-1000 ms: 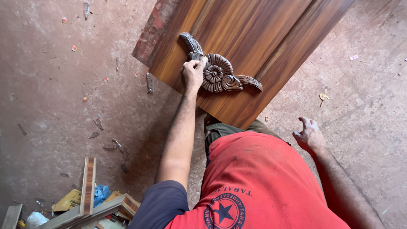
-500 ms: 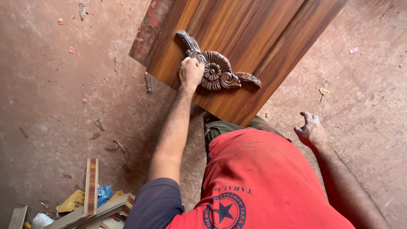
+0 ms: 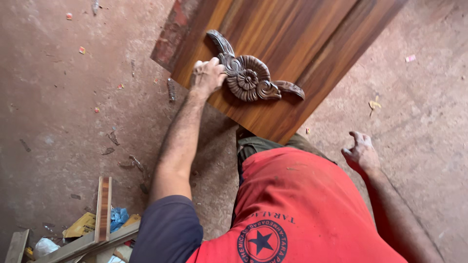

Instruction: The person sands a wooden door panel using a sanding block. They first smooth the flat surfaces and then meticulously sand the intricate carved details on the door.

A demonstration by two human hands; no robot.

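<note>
A dark carved wooden ornament [image 3: 248, 78], a rosette with a leaf on each side, lies on a brown wood-grain panel [image 3: 292, 34] that slants over the floor. My left hand [image 3: 206, 76] rests on the panel at the ornament's left side, with thumb and fingertips against its left leaf and nothing gripped. My right hand [image 3: 361, 151] hangs free over the concrete floor to the right, fingers loosely curled and apart, holding nothing. My red shirt [image 3: 297, 204] fills the lower middle of the view.
A reddish board edge [image 3: 170, 34] shows under the panel's left corner. Wood offcuts [image 3: 102, 209], a yellow packet and blue plastic lie at the lower left. Small scraps and chips are scattered on the dusty concrete floor [image 3: 63, 122].
My left hand has slid left off the rosette to the ornament's left edge. My right hand has shifted slightly but stays free.
</note>
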